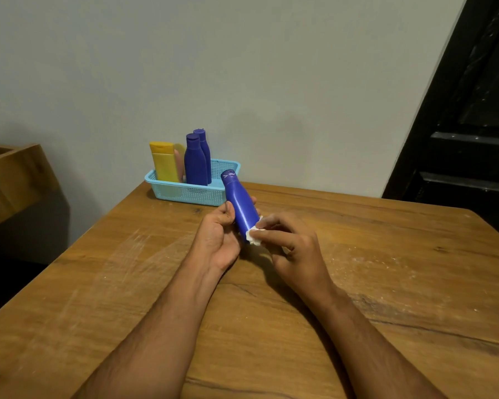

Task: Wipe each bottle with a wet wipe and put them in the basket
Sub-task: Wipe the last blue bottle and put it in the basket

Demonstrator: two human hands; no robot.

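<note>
My left hand (218, 234) grips a blue bottle (240, 203) above the table, its cap tilted away from me toward the basket. My right hand (293, 249) pinches a small white wet wipe (253, 235) and presses it against the bottle's lower end. A light blue basket (198, 192) stands at the table's far edge by the wall. Upright in it are a yellow bottle (164, 162), a pink bottle (178, 164) partly hidden behind the yellow one, and two blue bottles (196, 161), one behind the other.
The wooden table (357, 283) stretches around my arms. A wooden box-like piece (15, 174) sits off the table's left side. A dark door or cabinet (473, 125) stands at the right.
</note>
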